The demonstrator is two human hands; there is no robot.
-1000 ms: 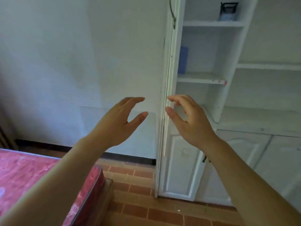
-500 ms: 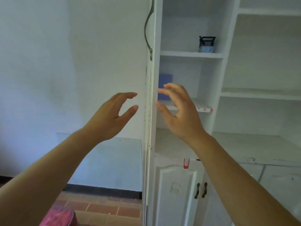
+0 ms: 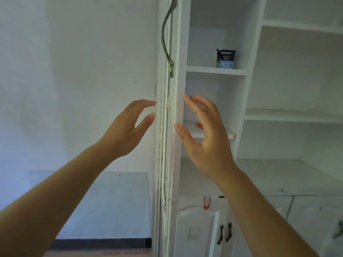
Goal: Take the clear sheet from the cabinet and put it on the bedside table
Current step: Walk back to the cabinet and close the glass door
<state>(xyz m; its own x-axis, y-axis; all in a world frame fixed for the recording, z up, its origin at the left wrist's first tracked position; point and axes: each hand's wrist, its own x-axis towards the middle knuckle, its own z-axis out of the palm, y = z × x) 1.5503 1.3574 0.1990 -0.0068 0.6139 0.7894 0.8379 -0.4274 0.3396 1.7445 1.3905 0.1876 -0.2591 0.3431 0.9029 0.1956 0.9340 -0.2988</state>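
Observation:
A faint clear rectangular sheet (image 3: 115, 203) stands against the white wall low on the left, just beside the white cabinet (image 3: 250, 89). My left hand (image 3: 128, 130) is raised with fingers apart, its fingertips close to the edge-on cabinet door (image 3: 163, 127). My right hand (image 3: 204, 138) is also spread and holds nothing. It hovers in front of the middle shelf (image 3: 194, 130), thumb against the cabinet's upright. Both hands are well above the clear sheet.
A black mesh pen holder (image 3: 225, 58) sits on the upper shelf. A curved metal handle (image 3: 167, 34) is on the door edge. Below are a white ledge (image 3: 278, 179), lower doors with dark handles (image 3: 224, 234) and a red tag (image 3: 207, 203).
The view has tilted up and come closer to the cabinet. Both hands rose toward the door edge and shelf. The red bed and the blue item on the shelf have gone out of sight.

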